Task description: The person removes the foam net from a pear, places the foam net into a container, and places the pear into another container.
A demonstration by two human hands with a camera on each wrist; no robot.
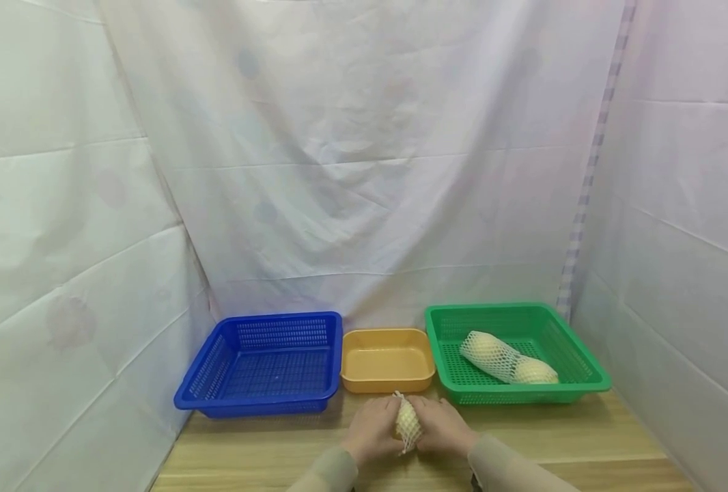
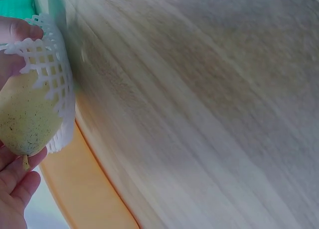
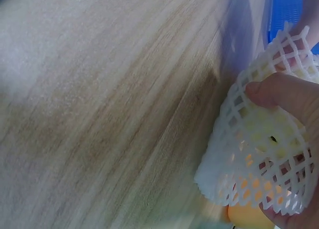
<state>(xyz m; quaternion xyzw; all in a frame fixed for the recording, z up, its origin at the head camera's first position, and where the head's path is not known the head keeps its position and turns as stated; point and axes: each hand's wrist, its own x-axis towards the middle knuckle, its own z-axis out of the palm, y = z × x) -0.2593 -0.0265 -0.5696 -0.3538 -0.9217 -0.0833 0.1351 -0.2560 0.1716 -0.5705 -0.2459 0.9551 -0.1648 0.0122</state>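
A yellowish, speckled pear (image 2: 30, 114) is partly inside a white foam net sleeve (image 3: 239, 124), just above the wooden table in front of the orange tray. In the head view my left hand (image 1: 373, 427) holds the pear from the left. Its fingers curl close to the stem end, which pokes bare out of the net in the left wrist view. From the other side my right hand (image 1: 444, 427) grips the net sleeve, thumb laid over the mesh. The sleeve's wide end hangs loose past the fruit in the right wrist view.
Behind the hands stands a small orange tray (image 1: 388, 387). A blue basket (image 1: 259, 404) is on the left, and a green basket (image 1: 524, 388) on the right contains two netted fruits (image 1: 533, 371). White cloth (image 1: 364, 205) encloses the wooden table (image 1: 266, 451).
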